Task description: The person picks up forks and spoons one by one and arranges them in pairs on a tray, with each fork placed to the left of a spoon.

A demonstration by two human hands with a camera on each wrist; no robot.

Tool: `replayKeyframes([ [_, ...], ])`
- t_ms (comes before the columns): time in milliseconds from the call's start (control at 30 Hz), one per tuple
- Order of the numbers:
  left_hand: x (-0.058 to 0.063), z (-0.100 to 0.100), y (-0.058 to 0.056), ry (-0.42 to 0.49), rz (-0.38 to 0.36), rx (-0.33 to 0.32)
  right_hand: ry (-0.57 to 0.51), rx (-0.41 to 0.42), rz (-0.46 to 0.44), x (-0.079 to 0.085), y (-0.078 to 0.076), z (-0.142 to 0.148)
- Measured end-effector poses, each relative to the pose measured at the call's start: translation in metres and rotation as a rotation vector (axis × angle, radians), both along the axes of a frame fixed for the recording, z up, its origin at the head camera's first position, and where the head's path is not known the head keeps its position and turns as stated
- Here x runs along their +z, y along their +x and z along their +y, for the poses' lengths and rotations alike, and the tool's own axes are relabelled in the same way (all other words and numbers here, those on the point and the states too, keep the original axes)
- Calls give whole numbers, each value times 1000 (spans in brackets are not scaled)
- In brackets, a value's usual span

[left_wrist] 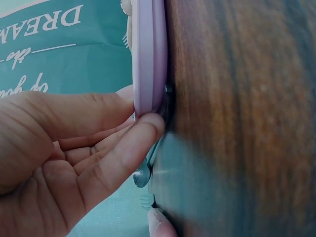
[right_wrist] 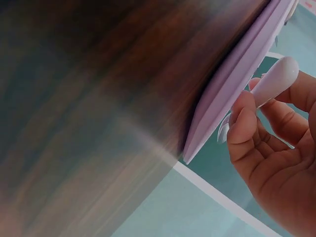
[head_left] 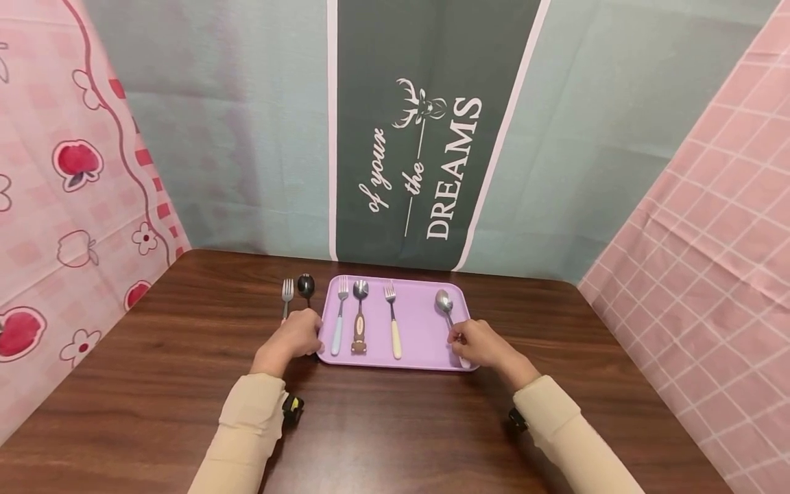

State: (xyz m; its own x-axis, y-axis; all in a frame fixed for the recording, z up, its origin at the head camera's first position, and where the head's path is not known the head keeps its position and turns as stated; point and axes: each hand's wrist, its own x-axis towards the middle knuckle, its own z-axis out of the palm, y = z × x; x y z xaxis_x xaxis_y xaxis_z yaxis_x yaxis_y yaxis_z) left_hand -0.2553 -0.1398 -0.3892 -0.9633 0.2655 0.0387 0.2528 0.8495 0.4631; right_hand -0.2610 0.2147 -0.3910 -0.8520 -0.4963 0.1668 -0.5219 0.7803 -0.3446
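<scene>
A lilac tray (head_left: 422, 326) lies on the table, and my left hand (head_left: 299, 333) pinches its near left corner between thumb and fingers. Over the tray's right end, my right hand (head_left: 484, 343) holds a spoon (head_left: 443, 300) by its pale pink handle (right_wrist: 279, 79); the bowl points to the back. On the tray lie a fork with a light blue handle (head_left: 337, 333), a spoon with a brown bear-shaped handle (head_left: 359, 329) and a fork with a cream handle (head_left: 396, 336). Left of the tray, a black spoon (head_left: 306, 285) is partly hidden by my left hand.
Beside the black spoon, another fork (head_left: 287, 291) with a pinkish handle lies on the dark wooden table (head_left: 395, 432). A grey-green cloth (head_left: 259, 137) with printed lettering hangs behind the table. Pink patterned cloths (head_left: 710, 240) stand at both sides.
</scene>
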Motion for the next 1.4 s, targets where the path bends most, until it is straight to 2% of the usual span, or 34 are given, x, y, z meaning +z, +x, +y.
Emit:
replayKeyframes([
  [133, 0, 0, 0, 9, -6, -6, 12, 7, 1, 0, -5, -7],
  [400, -2, -2, -1, 8, 2, 0, 24, 88, 6, -2, -13, -24],
  [900, -2, -2, -2, 10, 8, -8, 57, 70, -18, -4, -22, -55],
  [1400, 0, 0, 0, 11, -15, 3, 101, 77, -43, -4, -30, -69],
])
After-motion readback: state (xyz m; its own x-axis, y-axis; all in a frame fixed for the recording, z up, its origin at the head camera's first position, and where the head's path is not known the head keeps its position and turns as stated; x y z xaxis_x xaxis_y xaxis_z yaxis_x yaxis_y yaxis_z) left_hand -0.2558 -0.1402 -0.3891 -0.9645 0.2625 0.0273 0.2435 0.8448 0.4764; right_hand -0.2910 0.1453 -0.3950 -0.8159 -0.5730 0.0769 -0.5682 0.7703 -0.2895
